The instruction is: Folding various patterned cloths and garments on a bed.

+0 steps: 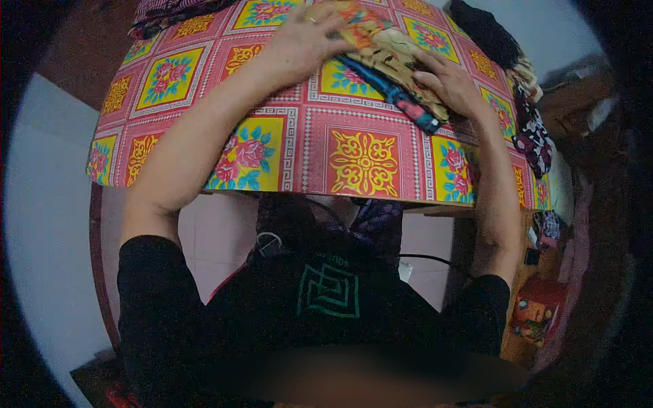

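Observation:
A folded patterned cloth [390, 56], cream and tan with orange at its far end, lies slantwise on the table. A dark blue fold with a pink patch [408, 104] runs along its near side. My left hand [311, 43], blurred and wearing a ring, is spread over the cloth's far left end, its thumb pointing right across it. At the cloth's right side rests my right hand [451, 84], with thumb and fingers apart on the fabric. Its lower fingers are partly hidden.
A pink and yellow floral table cover [365, 158] spreads under the cloth. Dark fabric [484, 35] and black-and-white patterned fabric [533, 137] lie along the right edge. Striped fabric [178, 10] sits at the far left corner. A black cable [428, 257] runs below the table edge.

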Action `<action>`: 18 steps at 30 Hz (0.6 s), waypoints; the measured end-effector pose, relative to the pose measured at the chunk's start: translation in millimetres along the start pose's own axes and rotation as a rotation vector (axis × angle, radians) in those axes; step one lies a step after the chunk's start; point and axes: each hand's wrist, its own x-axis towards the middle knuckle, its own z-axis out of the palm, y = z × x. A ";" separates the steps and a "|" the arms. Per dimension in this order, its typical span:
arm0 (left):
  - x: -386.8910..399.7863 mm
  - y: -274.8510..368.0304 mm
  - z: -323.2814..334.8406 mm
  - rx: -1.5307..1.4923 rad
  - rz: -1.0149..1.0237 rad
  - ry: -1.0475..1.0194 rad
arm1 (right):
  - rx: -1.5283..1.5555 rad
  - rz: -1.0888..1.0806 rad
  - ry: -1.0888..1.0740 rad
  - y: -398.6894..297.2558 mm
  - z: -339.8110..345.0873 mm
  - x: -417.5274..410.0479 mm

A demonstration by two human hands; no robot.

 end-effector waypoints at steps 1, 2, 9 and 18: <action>-7.4 -12.1 3.9 0.092 -0.155 -0.052 | 0.005 -0.016 -0.006 -1.4 -4.1 -3.4; -13.8 -20.5 7.1 0.187 -0.311 -0.107 | -0.064 0.070 -0.058 -7.3 -10.0 -10.5; 1.6 -22.0 -19.4 0.091 -0.298 -0.097 | -0.029 0.243 -0.067 -21.9 -34.9 -41.7; 14.5 74.4 -63.1 -0.652 0.071 -0.273 | 0.116 -0.253 0.125 -41.6 -14.2 -52.0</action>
